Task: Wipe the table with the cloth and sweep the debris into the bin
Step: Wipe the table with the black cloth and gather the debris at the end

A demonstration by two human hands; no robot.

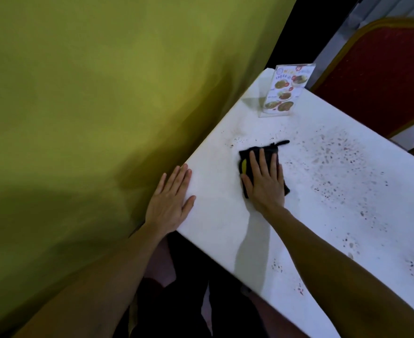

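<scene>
A white table [225, 215] runs from the lower right up toward the wall. A dark folded cloth [247, 156] with a yellow mark lies on it near the middle. My right hand [265, 184] presses flat on the cloth with straight fingers. My left hand [170, 201] rests flat on the table's left corner edge, fingers straight. Small dark crumbs and specks [328, 157] are scattered right of the cloth and beyond it. No bin is in view.
An upright acrylic menu stand [284, 93] sits at the table's far end. A yellow-green wall [91, 106] runs along the table's left side. A red padded chair [381, 76] with a gold frame stands beyond the table's right edge.
</scene>
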